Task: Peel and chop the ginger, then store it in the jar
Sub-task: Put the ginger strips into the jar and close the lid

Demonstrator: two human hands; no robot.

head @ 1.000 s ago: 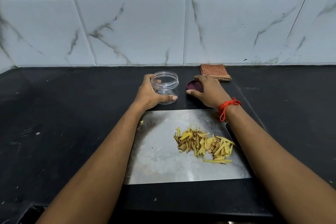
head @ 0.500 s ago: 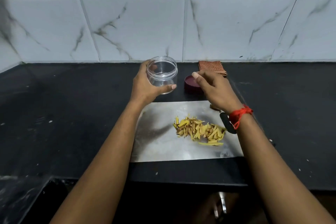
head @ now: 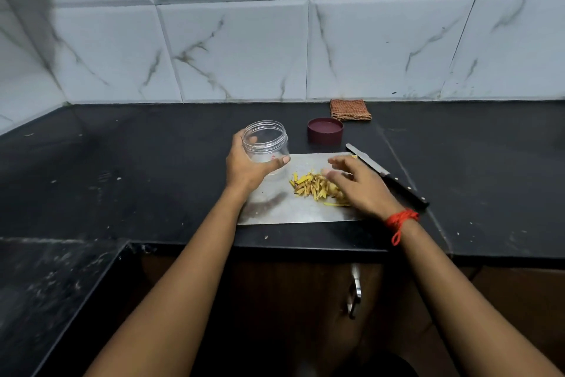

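A pile of yellow chopped ginger strips (head: 308,186) lies on a steel cutting sheet (head: 284,208) on the black counter. My left hand (head: 247,162) grips an empty clear plastic jar (head: 266,140), upright at the sheet's far left corner. My right hand (head: 359,184) hovers over the right side of the ginger pile with fingers spread and relaxed, covering part of it; it is blurred. The jar's maroon lid (head: 325,131) sits upside down on the counter behind the sheet.
A black-handled knife (head: 388,176) lies along the right edge of the sheet. A folded orange checked cloth (head: 350,109) rests by the tiled wall. The counter's front edge (head: 305,249) runs just below the sheet, with a cabinet handle (head: 355,291) underneath.
My right hand left the lid and moved back over the ginger pile. My left hand brought the jar toward the sheet's corner. The view pulled back and the knife came into sight.
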